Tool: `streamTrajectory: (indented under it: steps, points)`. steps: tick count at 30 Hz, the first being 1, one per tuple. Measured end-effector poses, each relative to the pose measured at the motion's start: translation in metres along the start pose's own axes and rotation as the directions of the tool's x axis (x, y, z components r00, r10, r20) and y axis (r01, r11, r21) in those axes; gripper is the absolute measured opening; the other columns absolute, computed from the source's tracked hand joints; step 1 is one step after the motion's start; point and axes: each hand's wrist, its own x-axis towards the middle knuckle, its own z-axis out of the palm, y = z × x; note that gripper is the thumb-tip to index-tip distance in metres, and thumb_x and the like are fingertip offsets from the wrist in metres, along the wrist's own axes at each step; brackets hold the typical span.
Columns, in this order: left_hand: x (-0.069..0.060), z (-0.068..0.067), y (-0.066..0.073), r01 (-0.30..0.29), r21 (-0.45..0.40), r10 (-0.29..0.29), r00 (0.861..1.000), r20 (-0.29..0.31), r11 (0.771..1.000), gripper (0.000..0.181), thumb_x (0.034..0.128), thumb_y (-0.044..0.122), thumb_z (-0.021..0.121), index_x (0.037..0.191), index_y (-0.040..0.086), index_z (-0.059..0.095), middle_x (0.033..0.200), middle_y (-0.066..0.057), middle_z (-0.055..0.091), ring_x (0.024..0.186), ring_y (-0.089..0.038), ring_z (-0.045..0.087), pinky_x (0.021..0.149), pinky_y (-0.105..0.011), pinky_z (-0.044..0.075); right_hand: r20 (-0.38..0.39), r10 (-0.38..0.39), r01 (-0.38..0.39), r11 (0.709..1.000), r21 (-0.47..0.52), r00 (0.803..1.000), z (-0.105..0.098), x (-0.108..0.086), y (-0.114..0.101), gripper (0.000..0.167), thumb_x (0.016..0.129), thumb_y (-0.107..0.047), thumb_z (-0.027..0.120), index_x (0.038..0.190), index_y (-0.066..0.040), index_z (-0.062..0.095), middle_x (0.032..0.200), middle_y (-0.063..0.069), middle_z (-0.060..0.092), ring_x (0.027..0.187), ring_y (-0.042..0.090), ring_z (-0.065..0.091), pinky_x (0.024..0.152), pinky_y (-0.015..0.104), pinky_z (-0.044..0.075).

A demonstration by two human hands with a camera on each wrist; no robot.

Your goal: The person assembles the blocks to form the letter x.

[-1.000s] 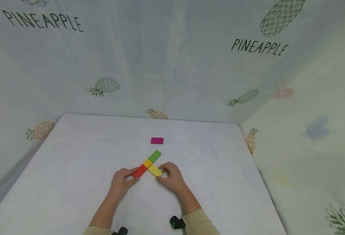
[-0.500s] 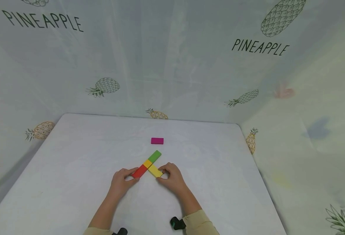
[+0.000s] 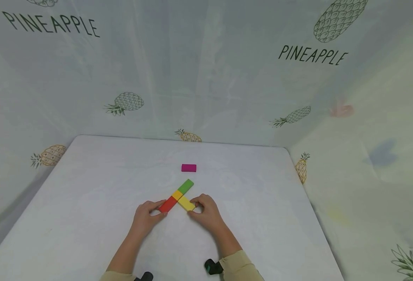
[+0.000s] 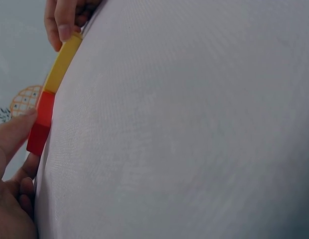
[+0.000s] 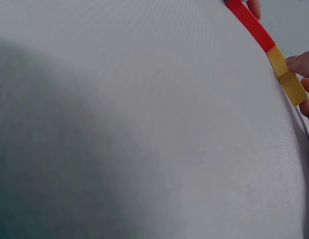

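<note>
A red block (image 3: 168,204), a small orange-yellow block (image 3: 177,195) and a green block (image 3: 186,186) lie end to end in a slanting line on the white table. From the line's right side a yellow block (image 3: 186,203) runs down to the right. My left hand (image 3: 145,219) pinches the red block's lower end between thumb and finger. The yellow block's outer end is pinched by my right hand (image 3: 208,214). In the left wrist view the red block (image 4: 42,122) touches the yellow block (image 4: 63,64); the right wrist view shows the red block (image 5: 251,25) meeting yellow (image 5: 286,74).
A magenta block (image 3: 188,168) lies by itself beyond the green block. The white table (image 3: 255,195) extends around the blocks, with a pineapple-print cloth (image 3: 206,70) hanging behind and at the sides. Dark devices (image 3: 213,267) are at both wrists.
</note>
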Motion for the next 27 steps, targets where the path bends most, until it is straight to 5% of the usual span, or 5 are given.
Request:
streamTrajectory:
  steps: [13, 27]
  points:
    - [-0.0012, -0.0011, 0.001, -0.054, 0.037, 0.054, 0.998, -0.015, 0.998, 0.048, 0.0813, 0.016, 0.079, 0.128, 0.019, 0.067, 0.101, -0.001, 0.061, 0.101, -0.023, 0.051, 0.083, -0.041, 0.044, -0.027, -0.033, 0.033, 0.999, 0.005, 0.999, 0.0004, -0.0007, -0.0016, 0.025, 0.08, -0.024, 0.079, 0.103, -0.017, 0.072, 0.082, -0.01, 0.056, 0.078, 0.007, 0.047, 0.07, 0.024, 0.044]
    - [-0.0008, 0.0, 0.0005, -0.037, 0.026, 0.038, 0.999, -0.016, 0.999, 0.049, 0.0814, 0.016, 0.079, 0.128, 0.021, 0.067, 0.1, -0.001, 0.06, 0.101, -0.023, 0.05, 0.082, -0.042, 0.045, -0.024, -0.019, 0.018, 0.999, -0.029, 1.0, 0.0025, -0.0002, 0.0001, 0.026, 0.081, -0.025, 0.078, 0.106, -0.017, 0.072, 0.083, -0.012, 0.054, 0.08, 0.007, 0.047, 0.072, 0.023, 0.044]
